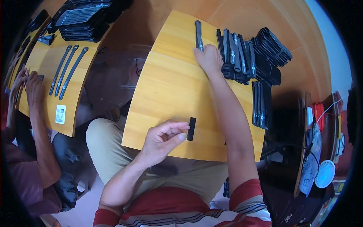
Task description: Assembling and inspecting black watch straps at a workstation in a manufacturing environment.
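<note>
My right hand (210, 59) is at the far part of the yellow wooden table (170, 87), its fingers down on the near end of a grey hook-and-loop cable strap (198, 32). The strap's rounded, slotted end points away from me. My left hand (166, 138) hovers over the near edge with its thumb and forefinger apart and nothing visible between them. Just beside those fingertips lies a short black strip (191, 129). Right of my right hand sits a row of bundled grey and black straps (236, 55).
More black strap bundles (270, 49) are stacked at the table's far right, with another bundle (261, 104) nearer. On the left, a co-worker's hands (34, 83) work at a separate table (70, 109) holding three loose straps (68, 72), a white label (60, 114) and a black stack (81, 24).
</note>
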`<state>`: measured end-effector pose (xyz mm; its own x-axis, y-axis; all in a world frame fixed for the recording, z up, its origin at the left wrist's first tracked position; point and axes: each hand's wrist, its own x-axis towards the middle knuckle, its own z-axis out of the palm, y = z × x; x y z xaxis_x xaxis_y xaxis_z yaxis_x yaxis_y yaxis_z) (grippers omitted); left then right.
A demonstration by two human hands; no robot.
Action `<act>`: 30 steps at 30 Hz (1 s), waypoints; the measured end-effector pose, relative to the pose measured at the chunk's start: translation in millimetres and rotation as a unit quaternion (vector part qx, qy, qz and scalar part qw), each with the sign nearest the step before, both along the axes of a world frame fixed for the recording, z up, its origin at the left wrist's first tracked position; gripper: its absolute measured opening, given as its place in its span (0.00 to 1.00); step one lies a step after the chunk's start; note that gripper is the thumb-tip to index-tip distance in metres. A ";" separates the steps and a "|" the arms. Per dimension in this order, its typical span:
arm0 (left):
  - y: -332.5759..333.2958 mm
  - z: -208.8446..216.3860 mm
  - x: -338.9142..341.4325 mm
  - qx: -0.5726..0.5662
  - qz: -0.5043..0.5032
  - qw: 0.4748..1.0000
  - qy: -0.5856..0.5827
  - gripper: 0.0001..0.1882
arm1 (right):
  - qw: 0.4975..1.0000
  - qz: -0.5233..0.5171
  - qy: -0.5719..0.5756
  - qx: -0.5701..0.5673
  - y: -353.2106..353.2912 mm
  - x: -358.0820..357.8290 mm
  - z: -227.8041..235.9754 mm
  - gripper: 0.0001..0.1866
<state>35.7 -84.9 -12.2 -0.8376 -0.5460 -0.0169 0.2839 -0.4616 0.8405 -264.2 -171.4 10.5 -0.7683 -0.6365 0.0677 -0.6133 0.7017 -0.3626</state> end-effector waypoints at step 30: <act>90.1 34.0 51.6 0.034 0.030 0.995 0.087 0.11 | 0.775 0.208 -0.469 -0.369 287.1 227.9 53.3 0.19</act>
